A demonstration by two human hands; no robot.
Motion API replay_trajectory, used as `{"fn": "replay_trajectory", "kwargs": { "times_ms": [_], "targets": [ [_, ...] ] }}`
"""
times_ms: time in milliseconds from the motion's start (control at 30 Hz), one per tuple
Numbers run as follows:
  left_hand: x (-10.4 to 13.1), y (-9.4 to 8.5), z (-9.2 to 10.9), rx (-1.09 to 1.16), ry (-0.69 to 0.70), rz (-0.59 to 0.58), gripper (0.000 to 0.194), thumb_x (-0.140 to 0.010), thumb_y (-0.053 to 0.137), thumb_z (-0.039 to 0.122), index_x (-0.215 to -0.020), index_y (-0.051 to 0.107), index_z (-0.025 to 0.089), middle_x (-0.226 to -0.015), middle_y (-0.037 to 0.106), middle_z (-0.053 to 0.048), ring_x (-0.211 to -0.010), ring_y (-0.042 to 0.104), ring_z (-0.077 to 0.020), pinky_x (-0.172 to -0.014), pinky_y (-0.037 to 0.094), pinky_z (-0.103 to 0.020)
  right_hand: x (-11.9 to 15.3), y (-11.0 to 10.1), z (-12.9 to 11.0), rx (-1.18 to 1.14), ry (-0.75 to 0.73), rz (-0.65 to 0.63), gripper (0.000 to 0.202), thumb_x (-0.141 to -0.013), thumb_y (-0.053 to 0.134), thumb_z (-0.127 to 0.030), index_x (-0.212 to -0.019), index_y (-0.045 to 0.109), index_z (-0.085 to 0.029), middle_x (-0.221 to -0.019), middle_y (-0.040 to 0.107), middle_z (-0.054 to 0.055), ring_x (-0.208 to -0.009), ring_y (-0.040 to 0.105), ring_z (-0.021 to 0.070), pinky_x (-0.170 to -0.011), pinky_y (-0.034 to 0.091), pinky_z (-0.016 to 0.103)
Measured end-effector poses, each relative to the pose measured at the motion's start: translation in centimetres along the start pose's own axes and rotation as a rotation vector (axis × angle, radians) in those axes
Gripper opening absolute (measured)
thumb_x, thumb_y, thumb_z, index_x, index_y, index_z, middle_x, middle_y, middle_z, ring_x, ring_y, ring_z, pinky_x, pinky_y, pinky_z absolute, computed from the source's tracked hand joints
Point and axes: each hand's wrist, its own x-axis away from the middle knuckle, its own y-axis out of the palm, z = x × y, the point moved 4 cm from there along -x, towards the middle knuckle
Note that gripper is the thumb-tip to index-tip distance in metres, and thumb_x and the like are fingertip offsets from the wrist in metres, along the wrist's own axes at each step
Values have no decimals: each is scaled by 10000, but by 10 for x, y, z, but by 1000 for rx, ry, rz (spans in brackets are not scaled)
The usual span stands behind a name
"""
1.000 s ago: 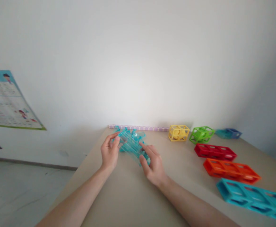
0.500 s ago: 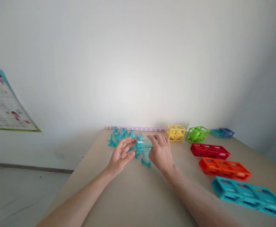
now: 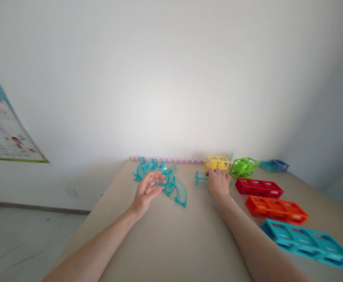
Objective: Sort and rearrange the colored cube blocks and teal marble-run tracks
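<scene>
My left hand (image 3: pixel 148 191) is raised in front of a cluster of clear teal curved pieces (image 3: pixel 148 168), its fingers apart and nothing between them. Just right of that hand, a curved teal piece (image 3: pixel 181 192) lies on the table. My right hand (image 3: pixel 219 183) is closed over a straight clear teal piece (image 3: pixel 200 178), whose left end sticks out past the fingers. That hand is in front of a yellow cube frame (image 3: pixel 217 162) and partly covers its lower edge.
A green cube frame (image 3: pixel 244 167) and blue pieces (image 3: pixel 278 165) stand at the back right. Red (image 3: pixel 259 188), orange (image 3: pixel 277 209) and blue (image 3: pixel 308 241) long frames lie nearer. A purple patterned strip (image 3: pixel 171 159) runs along the wall.
My right hand has moved right, away from my left hand, carrying the straight teal piece towards the yellow frame. My left hand has shifted slightly left, uncovering the curved piece.
</scene>
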Motion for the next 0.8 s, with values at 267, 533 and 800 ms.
{"fn": "replay_trajectory", "kwargs": {
  "times_ms": [267, 533, 800],
  "targets": [
    [-2, 0, 0, -62, -17, 17, 339, -751, 697, 260, -1071, 606, 194, -1088, 633, -96, -894, 629, -207, -774, 507, -332, 2, -8, -3, -5, -16, 29, 392, -764, 518, -90, -1129, 648, -151, -1122, 580, 192, -1104, 495, 354, -956, 285, 508],
    [-3, -3, -10, -373, -62, 46, 186, -761, 654, 290, -923, 653, 199, -602, 558, 25, -479, 527, -114, -396, 394, -187, 44, -16, -79, -428, -286, -75, 422, -860, 481, -224, -1270, 522, -131, -1133, 621, 157, -942, 623, 240, -811, 449, 321],
    [-3, -1, -10, -479, -77, 45, 168, -780, 648, 349, -846, 668, 196, -597, 601, 13, -406, 490, -102, -370, 389, -198, 45, 10, -78, -573, -160, -187, 367, -784, 474, -105, -1115, 634, -122, -810, 718, 108, -786, 674, 232, -711, 465, 300]
  ]
}}
